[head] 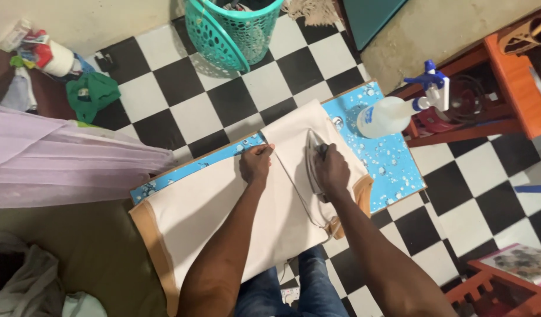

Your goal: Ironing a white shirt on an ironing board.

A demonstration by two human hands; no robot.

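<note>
A cream garment [223,211] with tan trim lies spread over a blue patterned ironing board [394,164]. My right hand [332,171] grips the handle of a silver iron [313,154] that rests on the folded right part of the cloth. My left hand [256,163] presses down on the garment's far edge, just left of the iron. A thin cord runs from the iron toward the near edge.
A spray bottle [394,113] with a blue trigger stands at the board's far right corner. A teal laundry basket [235,29] sits on the checkered floor beyond. Lilac fabric [59,158] lies at left, orange wooden furniture [505,76] at right.
</note>
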